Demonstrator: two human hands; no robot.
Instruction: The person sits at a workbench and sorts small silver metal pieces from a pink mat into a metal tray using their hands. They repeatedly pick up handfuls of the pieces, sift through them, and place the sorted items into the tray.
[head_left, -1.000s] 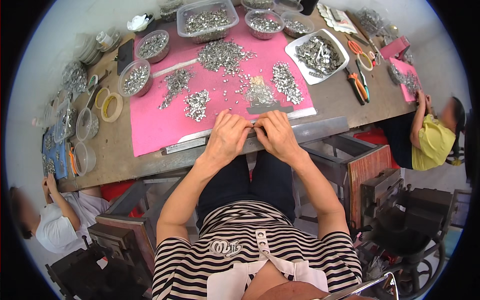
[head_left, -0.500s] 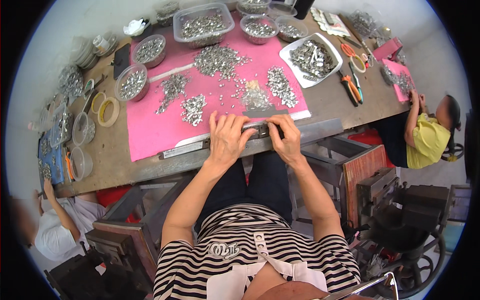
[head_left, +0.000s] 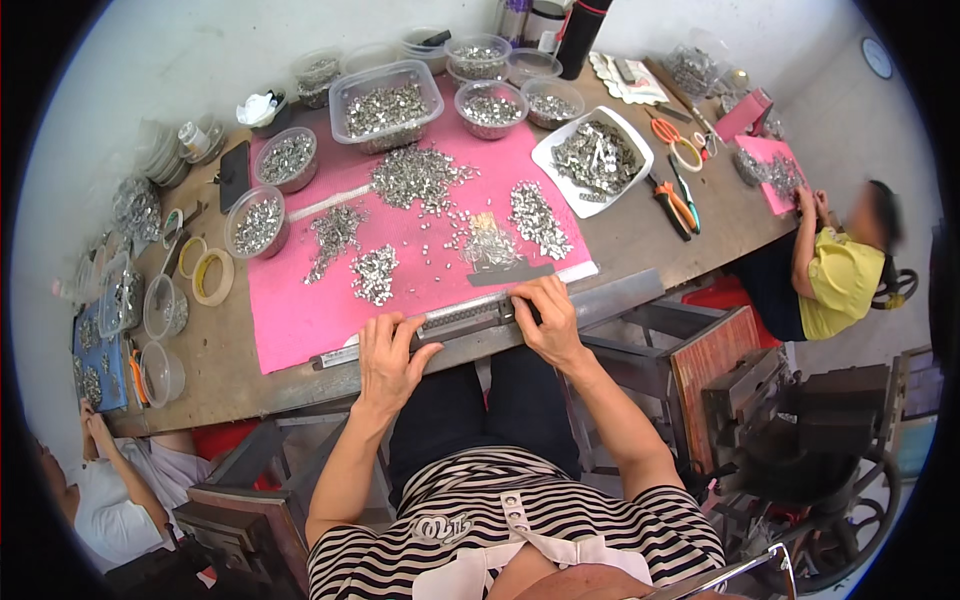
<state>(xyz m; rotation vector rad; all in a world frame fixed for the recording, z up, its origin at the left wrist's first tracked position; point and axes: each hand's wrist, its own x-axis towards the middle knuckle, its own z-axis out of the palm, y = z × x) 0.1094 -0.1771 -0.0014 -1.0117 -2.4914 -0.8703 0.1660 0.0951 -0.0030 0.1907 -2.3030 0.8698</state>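
Strip [head_left: 462,324], dark and segmented, runs along the counter's [head_left: 220,350] front edge, between my two hands. My right hand [head_left: 545,318] has thumb and index closed around its right end, with some dark part showing between them. My left hand [head_left: 393,362] is at the other end: fingers curled over, thumb apart from index. Can't tell from my feed whether the left fingers actually grip.

Just beyond the strip: grey plate [head_left: 512,274] flat on the pink mat [head_left: 305,320]. Loose metal bits in several heaps on the mat, the biggest one [head_left: 420,178] just in front of a clear tub [head_left: 395,138] of more bits. White dish [head_left: 580,200] of dark links overlaps the mat's right side.

Right of that I have pliers [head_left: 673,212] and scissors [head_left: 664,131] on bare counter. Tape roll [head_left: 228,275] and phone [head_left: 234,178] sit left of the mat. Co-worker in yellow [head_left: 843,285] at far right, one in white [head_left: 115,490] at far left, both at the counter too.
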